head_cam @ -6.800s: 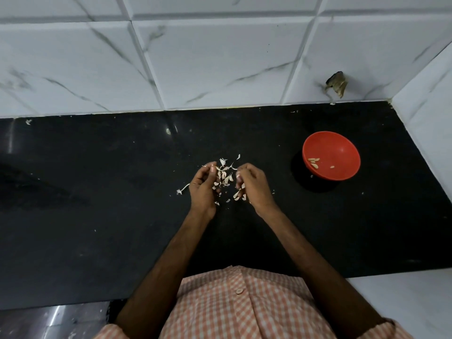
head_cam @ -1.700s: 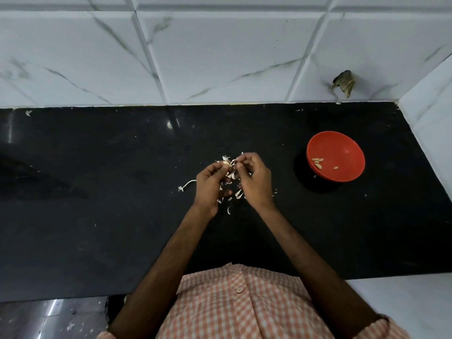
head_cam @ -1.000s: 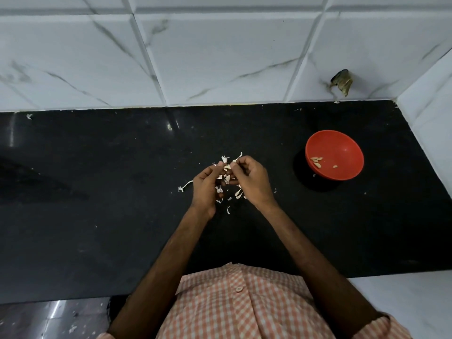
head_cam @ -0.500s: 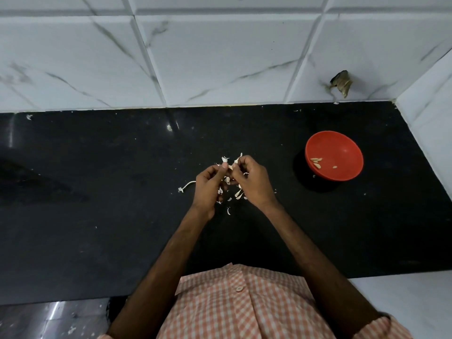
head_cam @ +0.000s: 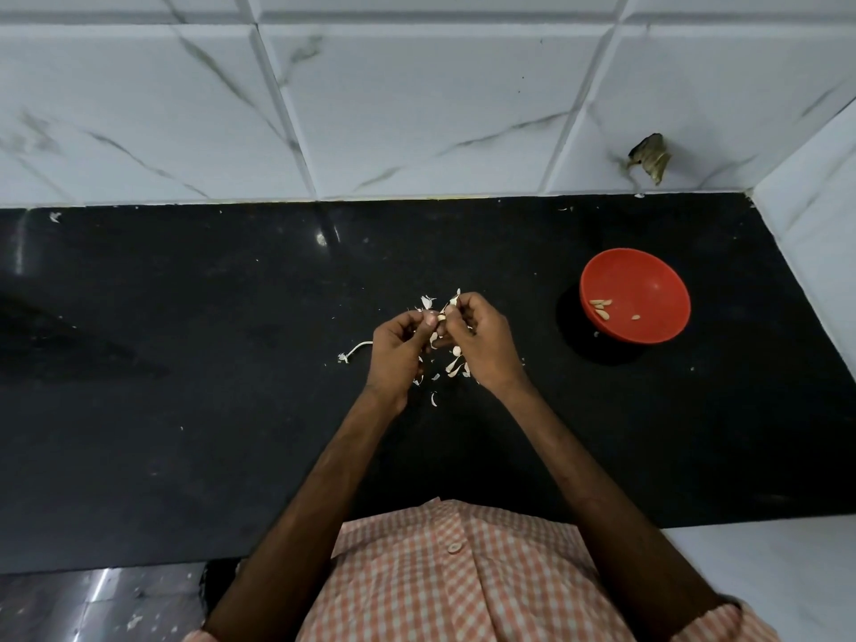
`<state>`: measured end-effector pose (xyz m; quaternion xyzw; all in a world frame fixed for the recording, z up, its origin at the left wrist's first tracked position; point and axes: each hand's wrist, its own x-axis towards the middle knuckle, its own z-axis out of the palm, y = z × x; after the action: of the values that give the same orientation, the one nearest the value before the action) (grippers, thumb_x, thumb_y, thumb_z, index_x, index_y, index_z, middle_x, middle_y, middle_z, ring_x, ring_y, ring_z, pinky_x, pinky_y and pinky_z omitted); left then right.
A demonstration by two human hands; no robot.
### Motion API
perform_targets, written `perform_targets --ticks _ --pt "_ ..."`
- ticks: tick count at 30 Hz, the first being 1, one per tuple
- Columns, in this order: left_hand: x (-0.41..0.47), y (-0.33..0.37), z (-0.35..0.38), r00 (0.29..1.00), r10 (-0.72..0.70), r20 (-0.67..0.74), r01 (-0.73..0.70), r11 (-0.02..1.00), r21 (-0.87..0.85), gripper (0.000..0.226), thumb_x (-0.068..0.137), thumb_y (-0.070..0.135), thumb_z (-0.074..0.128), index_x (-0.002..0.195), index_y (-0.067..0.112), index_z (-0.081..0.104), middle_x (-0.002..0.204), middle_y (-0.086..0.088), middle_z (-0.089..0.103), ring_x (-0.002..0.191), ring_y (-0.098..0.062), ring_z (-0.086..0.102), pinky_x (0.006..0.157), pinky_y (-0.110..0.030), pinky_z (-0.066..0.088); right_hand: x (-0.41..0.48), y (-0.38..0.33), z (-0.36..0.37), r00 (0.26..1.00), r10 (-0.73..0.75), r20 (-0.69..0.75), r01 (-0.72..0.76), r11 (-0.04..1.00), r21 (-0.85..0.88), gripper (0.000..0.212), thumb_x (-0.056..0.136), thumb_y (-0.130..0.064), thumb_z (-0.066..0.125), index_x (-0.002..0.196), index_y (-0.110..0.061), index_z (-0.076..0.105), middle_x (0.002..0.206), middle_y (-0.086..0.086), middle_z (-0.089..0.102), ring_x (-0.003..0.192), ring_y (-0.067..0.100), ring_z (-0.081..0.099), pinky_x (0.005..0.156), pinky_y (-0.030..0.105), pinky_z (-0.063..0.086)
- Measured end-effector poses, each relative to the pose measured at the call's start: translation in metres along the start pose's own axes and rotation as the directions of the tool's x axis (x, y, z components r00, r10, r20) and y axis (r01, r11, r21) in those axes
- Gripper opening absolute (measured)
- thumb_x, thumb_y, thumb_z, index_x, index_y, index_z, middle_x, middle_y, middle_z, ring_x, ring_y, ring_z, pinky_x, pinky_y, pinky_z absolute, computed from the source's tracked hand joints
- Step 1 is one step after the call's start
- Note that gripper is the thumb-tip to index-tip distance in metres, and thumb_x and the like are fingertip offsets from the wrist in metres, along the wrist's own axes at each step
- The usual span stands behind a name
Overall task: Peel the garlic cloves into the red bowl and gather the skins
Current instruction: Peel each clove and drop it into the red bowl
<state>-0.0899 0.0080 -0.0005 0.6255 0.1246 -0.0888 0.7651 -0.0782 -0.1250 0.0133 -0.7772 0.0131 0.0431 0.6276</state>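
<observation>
Hands that were parted over the skins several seconds back now meet at the fingertips; the bowl has not shifted. Nearest, a checked shirt point(head_cam: 454, 581) stands against the front edge of the black counter point(head_cam: 185, 363), with floor point(head_cam: 92, 604) showing lower left and a white ledge point(head_cam: 764, 563) lower right. Both forearms reach out over the middle of the counter. The left hand point(head_cam: 398, 349) and right hand point(head_cam: 481, 345) have their fingers curled and together pinch one clove point(head_cam: 441, 318), a sliver of peel sticking up from it. Loose skins point(head_cam: 456, 366) lie scattered under and just past the hands, and a thin stem point(head_cam: 354, 352) lies just left of them. Wide bare counter runs to the left; a narrower gap lies to the right before the bowl point(head_cam: 648, 275), which holds a few peeled cloves point(head_cam: 601, 307) and sits near the side wall point(head_cam: 815, 215). Beyond, the counter ends at a white marbled tile wall point(head_cam: 417, 108), where a brown scrap point(head_cam: 648, 155) clings above the back edge.
</observation>
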Motion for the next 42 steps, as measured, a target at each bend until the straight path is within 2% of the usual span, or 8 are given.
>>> perform_targets --ticks 3,8,12,18,23,27,34,42 --pt "-0.001 0.002 0.001 1.000 -0.012 -0.016 0.012 1.000 -0.016 0.023 0.101 0.022 0.058 0.097 0.002 0.069 0.080 -0.014 0.059 0.062 -0.012 0.048 0.042 -0.018 0.034 0.001 0.003 0.000 0.999 0.040 -0.019 -0.039 0.998 0.054 0.008 0.102 -0.014 0.056 0.097 -0.010 0.061 0.081 0.001 0.071 0.075 0.013 0.072 0.075 0.040 0.063" --pt "-0.001 0.004 0.001 0.998 0.018 -0.059 -0.021 0.998 -0.051 0.014 0.100 0.016 0.059 0.103 0.003 0.065 0.069 0.010 0.064 0.058 -0.003 0.049 0.041 -0.018 0.035 0.001 0.005 -0.006 0.998 -0.037 -0.055 0.035 0.999 -0.035 0.019 0.092 -0.007 0.071 0.108 -0.008 0.060 0.094 0.006 0.071 0.087 0.015 0.072 0.070 0.030 0.062" --pt "-0.001 0.003 -0.001 0.995 0.072 -0.068 -0.079 0.992 -0.098 0.006 0.095 0.012 0.066 0.100 0.011 0.068 0.087 -0.001 0.071 0.076 -0.018 0.061 0.048 -0.025 0.043 0.003 0.005 -0.009 0.991 -0.132 -0.035 0.126 0.983 -0.137 0.015 0.097 -0.001 0.060 0.109 -0.006 0.068 0.099 0.001 0.072 0.089 0.010 0.073 0.075 0.032 0.063" --pt "-0.001 0.005 0.001 0.989 0.128 -0.074 -0.136 0.983 -0.124 0.008 0.095 0.002 0.062 0.100 0.005 0.068 0.081 0.007 0.072 0.068 0.000 0.062 0.054 -0.014 0.046 0.003 0.003 -0.008 0.958 -0.287 -0.004 0.276 0.923 -0.267 0.012 0.095 -0.010 0.066 0.105 -0.009 0.072 0.098 -0.004 0.071 0.085 0.012 0.069 0.078 0.040 0.060" --pt "0.000 0.003 0.000 0.986 0.144 -0.080 -0.152 0.983 -0.100 0.015 0.096 0.004 0.062 0.105 -0.006 0.067 0.076 0.006 0.069 0.059 0.001 0.057 0.051 -0.014 0.043 0.002 -0.001 -0.009 0.925 -0.378 0.030 0.365 0.864 -0.346 0.009 0.093 -0.006 0.066 0.101 -0.005 0.071 0.094 0.000 0.071 0.085 0.010 0.068 0.072 0.033 0.059" --pt "0.000 0.002 -0.002 0.984 0.158 -0.079 -0.162 0.986 -0.046 0.014 0.095 0.010 0.065 0.102 0.000 0.070 0.076 0.002 0.066 0.059 -0.001 0.052 0.049 -0.018 0.040 0.000 -0.002 -0.011 0.891 -0.445 0.093 0.438 0.785 -0.438 0.006 0.089 -0.007 0.066 0.095 -0.005 0.070 0.088 0.001 0.067 0.073 0.010 0.062 0.063 0.021 0.051" --pt "0.002 0.002 0.001 0.970 0.217 -0.106 -0.212 0.976 0.056 0.009 0.094 0.009 0.068 0.096 0.000 0.069 0.077 -0.001 0.067 0.059 -0.006 0.053 0.047 -0.022 0.042 -0.001 -0.002 -0.011 0.889 -0.452 0.078 0.430 0.763 -0.483 0.009 0.086 -0.013 0.064 0.092 -0.008 0.067 0.084 0.000 0.065 0.068 0.013 0.060 0.061 0.030 0.053" --pt "-0.002 0.005 0.005 0.968 0.231 -0.097 -0.226 0.973 0.055 0.007 0.092 0.008 0.070 0.087 0.013 0.071 0.077 0.001 0.070 0.063 -0.007 0.059 0.052 -0.020 0.045 -0.002 -0.003 -0.012 0.906 -0.424 0.003 0.382 0.813 -0.440 0.006 0.079 -0.008 0.070 0.077 -0.009 0.064 0.072 -0.004 0.059 0.059 0.009 0.052 0.055 0.023 0.044"
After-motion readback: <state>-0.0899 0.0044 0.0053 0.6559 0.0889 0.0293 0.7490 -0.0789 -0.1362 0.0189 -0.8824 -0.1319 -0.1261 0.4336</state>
